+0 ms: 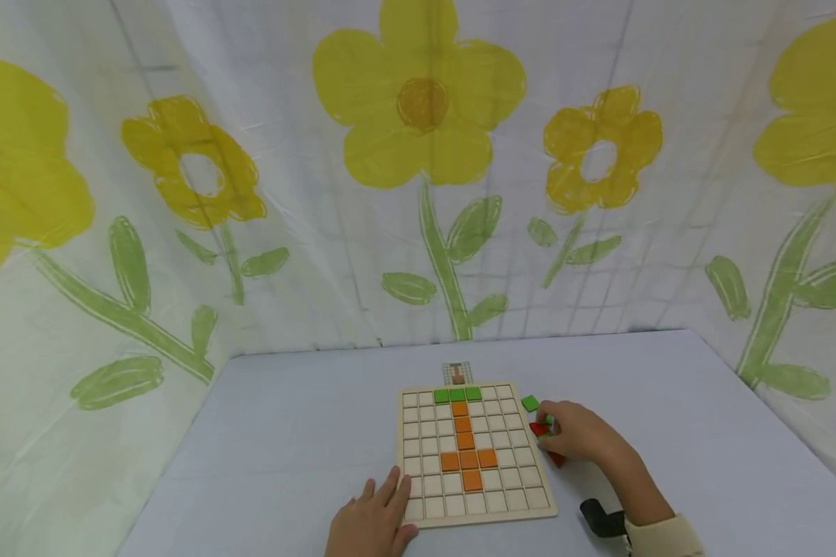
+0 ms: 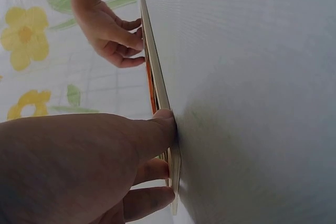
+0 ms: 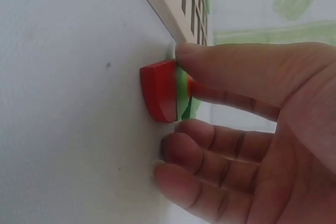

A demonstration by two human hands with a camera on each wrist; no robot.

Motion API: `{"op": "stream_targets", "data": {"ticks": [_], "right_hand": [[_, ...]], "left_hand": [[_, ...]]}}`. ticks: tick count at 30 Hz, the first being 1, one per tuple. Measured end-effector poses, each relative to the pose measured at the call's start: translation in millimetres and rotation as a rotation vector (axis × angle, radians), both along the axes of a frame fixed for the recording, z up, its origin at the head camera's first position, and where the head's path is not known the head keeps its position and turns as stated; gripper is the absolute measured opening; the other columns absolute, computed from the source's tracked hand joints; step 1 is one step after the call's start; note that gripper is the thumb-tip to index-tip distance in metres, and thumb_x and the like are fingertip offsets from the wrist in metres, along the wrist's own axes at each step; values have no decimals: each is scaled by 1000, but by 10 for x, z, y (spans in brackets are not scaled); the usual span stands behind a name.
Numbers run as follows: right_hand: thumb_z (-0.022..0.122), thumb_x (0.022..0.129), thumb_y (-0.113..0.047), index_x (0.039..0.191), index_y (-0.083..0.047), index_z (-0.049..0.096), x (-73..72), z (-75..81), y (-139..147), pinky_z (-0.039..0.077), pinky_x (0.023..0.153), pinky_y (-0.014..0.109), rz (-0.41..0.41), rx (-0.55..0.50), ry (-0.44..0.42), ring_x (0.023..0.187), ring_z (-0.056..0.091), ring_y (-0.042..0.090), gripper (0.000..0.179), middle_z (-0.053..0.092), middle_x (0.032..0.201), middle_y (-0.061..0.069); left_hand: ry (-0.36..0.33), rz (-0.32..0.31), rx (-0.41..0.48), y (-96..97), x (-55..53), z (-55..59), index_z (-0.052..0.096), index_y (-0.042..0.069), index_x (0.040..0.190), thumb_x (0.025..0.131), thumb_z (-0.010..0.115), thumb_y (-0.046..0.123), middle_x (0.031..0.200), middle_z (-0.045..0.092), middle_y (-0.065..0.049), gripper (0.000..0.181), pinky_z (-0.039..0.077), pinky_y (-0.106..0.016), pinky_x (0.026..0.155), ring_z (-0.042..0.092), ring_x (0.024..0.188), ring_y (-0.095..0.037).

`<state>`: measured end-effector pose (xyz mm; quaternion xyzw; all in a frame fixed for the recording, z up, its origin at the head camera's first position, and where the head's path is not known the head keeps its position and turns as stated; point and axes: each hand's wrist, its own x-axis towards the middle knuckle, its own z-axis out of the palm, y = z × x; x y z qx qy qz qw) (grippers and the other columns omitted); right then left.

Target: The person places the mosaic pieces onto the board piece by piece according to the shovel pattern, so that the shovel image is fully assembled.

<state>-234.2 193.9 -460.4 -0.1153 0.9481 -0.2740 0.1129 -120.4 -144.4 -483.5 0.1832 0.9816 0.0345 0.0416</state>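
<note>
A square wooden grid board [image 1: 432, 507] lies on the table, bearing orange tiles [image 1: 465, 441] in a column with a short crossbar, and green tiles [image 1: 457, 394] along its far row. My left hand [image 1: 371, 517] rests on the board's near left corner, thumb against the edge [image 2: 170, 106] and fingers over the top. Beside the right edge, my right hand [image 1: 577, 433] reaches down with thumb and bent index finger around a small pile of red tiles [image 3: 158, 90] and green tiles [image 3: 181, 87]. I cannot tell whether it pinches one.
Just beyond the board's far edge is a small pattern card [image 1: 457, 373]. A loose green tile [image 1: 530, 403] lies to the right of the board. White table surface [image 1: 272, 464] stretches out on both sides. Behind the table hangs a flower-printed curtain [image 1: 348, 255].
</note>
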Motion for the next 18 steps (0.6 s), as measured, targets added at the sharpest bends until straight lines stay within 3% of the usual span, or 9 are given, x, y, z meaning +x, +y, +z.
{"op": "stream_targets", "data": {"ticks": [5,12,18], "right_hand": [[79,83,-6,101,-8,64,-12,17,-1,41,54,33,-5,10,25,65,49,19,23,52,77,4],[77,86,-11,121,-1,62,-28,-22,-5,46,61,35,-39,63,64,77,50,21,40,54,94,8],[79,81,-6,108,-6,66,-34,-21,17,45,62,36,-15,72,71,77,50,21,30,54,93,8]], "left_hand": [[2,1,1,3,3,15,59,9,140,94,62,52,141,58,-12,63,56,-54,76,64,111,-43],[2,-1,-6,4,7,15,59,10,140,93,63,52,141,58,-11,63,56,-54,76,64,111,-43],[-12,-1,-12,6,5,7,59,10,141,94,63,52,142,57,-11,63,56,-54,77,64,112,-42]]}}
